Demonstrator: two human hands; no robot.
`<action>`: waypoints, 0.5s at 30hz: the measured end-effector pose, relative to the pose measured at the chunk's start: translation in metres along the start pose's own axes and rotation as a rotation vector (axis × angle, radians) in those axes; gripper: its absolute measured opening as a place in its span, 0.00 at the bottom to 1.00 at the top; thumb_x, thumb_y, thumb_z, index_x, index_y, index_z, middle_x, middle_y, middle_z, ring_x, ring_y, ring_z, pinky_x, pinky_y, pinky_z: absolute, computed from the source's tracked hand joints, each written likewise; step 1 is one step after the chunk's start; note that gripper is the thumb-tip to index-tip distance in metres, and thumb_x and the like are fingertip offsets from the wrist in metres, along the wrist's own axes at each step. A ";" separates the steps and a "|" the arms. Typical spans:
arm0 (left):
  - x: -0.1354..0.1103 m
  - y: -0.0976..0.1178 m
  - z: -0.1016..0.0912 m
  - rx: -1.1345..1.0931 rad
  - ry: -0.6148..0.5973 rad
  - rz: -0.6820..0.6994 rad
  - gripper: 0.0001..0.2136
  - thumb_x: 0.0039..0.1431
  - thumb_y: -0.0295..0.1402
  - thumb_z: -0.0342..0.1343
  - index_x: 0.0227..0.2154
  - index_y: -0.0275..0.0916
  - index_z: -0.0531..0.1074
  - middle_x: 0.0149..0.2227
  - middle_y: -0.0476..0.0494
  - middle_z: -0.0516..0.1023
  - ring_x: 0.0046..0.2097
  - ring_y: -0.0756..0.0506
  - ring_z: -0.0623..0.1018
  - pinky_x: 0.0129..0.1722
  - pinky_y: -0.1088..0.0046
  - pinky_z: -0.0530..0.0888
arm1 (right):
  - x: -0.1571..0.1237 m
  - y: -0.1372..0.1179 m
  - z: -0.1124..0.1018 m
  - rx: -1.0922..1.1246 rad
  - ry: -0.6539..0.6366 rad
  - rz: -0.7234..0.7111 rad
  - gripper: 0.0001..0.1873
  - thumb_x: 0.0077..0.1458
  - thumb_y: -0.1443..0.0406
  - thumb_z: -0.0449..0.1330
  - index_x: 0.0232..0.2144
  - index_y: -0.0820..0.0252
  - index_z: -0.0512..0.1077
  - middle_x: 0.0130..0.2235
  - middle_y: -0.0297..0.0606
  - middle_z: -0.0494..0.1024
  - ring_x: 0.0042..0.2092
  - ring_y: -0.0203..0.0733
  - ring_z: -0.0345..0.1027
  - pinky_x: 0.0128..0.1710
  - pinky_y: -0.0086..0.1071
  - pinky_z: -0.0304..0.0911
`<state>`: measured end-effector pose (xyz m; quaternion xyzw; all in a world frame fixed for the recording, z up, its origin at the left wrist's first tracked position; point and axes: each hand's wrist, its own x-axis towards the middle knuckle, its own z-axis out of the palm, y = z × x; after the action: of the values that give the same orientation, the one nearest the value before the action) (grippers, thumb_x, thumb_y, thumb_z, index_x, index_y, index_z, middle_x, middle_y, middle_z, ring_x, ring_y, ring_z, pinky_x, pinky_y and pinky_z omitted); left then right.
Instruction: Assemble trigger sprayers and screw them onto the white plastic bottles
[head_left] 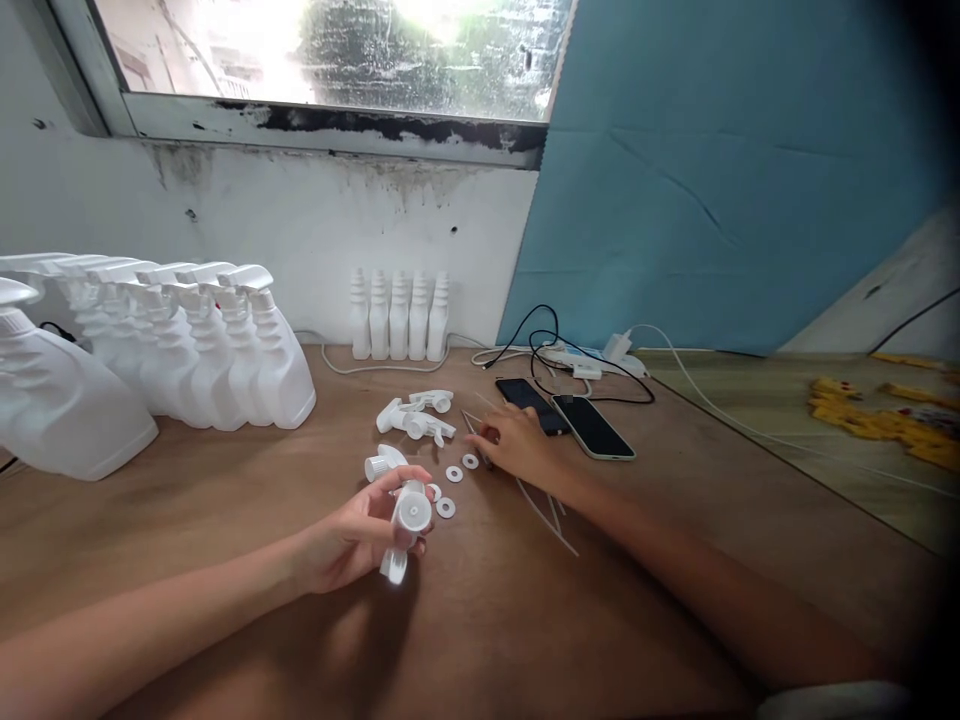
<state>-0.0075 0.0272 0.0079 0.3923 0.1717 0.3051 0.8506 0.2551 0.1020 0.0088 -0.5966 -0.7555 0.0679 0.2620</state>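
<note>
My left hand is closed around a white trigger spray head, its round cap opening facing up. My right hand rests on the brown table further back, fingers curled down onto thin clear dip tubes beside small white ring washers. Whether it pinches a tube I cannot tell. Loose spray heads lie just behind the washers.
A row of white spray bottles with heads fitted stands at the left. Several small capless bottles stand against the wall. Two phones and charger cables lie at the right; yellow pieces sit far right.
</note>
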 end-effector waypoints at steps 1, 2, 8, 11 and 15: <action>0.000 -0.001 0.000 0.033 0.007 -0.003 0.24 0.42 0.19 0.66 0.43 0.43 0.70 0.44 0.46 0.66 0.40 0.50 0.70 0.38 0.73 0.72 | -0.002 -0.002 0.002 -0.020 -0.005 -0.005 0.12 0.48 0.60 0.64 0.21 0.63 0.71 0.29 0.42 0.75 0.41 0.48 0.65 0.47 0.42 0.51; 0.000 -0.001 0.001 0.064 0.016 -0.009 0.23 0.42 0.19 0.66 0.41 0.43 0.69 0.41 0.47 0.66 0.38 0.51 0.70 0.35 0.74 0.72 | -0.003 -0.002 0.003 -0.033 -0.003 -0.006 0.12 0.47 0.62 0.64 0.19 0.63 0.70 0.29 0.42 0.75 0.40 0.47 0.66 0.46 0.40 0.52; 0.000 -0.003 0.002 0.258 0.141 -0.025 0.19 0.44 0.31 0.69 0.33 0.43 0.63 0.31 0.54 0.61 0.23 0.57 0.60 0.15 0.85 0.56 | -0.008 -0.008 -0.024 0.063 0.063 -0.007 0.10 0.58 0.60 0.55 0.35 0.62 0.70 0.26 0.35 0.72 0.27 0.35 0.62 0.30 0.28 0.53; 0.001 -0.005 0.004 0.351 0.218 0.036 0.21 0.42 0.35 0.70 0.27 0.39 0.60 0.34 0.52 0.62 0.22 0.58 0.60 0.12 0.84 0.54 | -0.022 -0.024 -0.044 0.442 0.016 -0.060 0.15 0.54 0.55 0.61 0.37 0.60 0.69 0.25 0.31 0.70 0.24 0.31 0.59 0.25 0.26 0.52; 0.004 -0.010 0.007 0.415 0.246 0.044 0.23 0.43 0.36 0.70 0.24 0.38 0.56 0.30 0.53 0.60 0.21 0.59 0.59 0.13 0.84 0.54 | -0.050 -0.039 -0.050 0.812 -0.065 -0.081 0.13 0.51 0.57 0.65 0.33 0.60 0.71 0.22 0.30 0.68 0.21 0.30 0.59 0.21 0.25 0.52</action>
<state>0.0030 0.0208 0.0043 0.5224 0.3245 0.3273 0.7175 0.2523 0.0338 0.0520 -0.4123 -0.6981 0.3691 0.4544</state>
